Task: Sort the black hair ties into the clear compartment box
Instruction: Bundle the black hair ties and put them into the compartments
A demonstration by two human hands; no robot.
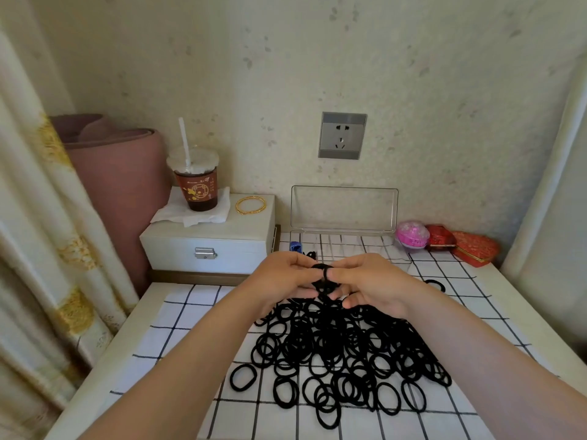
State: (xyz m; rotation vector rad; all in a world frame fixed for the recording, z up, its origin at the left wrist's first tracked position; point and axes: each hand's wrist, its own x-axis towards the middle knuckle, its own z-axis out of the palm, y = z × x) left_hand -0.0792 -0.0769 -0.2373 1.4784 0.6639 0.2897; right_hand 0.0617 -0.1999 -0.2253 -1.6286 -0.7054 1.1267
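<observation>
Left hand (pixel 284 276) and right hand (pixel 370 281) grip a small bunch of black hair ties (pixel 323 284) between them.
Both hands' fingers curl round the bunch, and one tie rings a fingertip. The loose pile of hair ties (pixel 343 350) lies just below and nearer than the grip, on the checked cloth (pixel 190 328). The clear compartment box (pixel 344 211) stands just beyond the grip, lid upright.

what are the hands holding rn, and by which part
The left hand and right hand pinch a small bunch of black hair ties from opposite sides with their fingertips, above the pile.
</observation>
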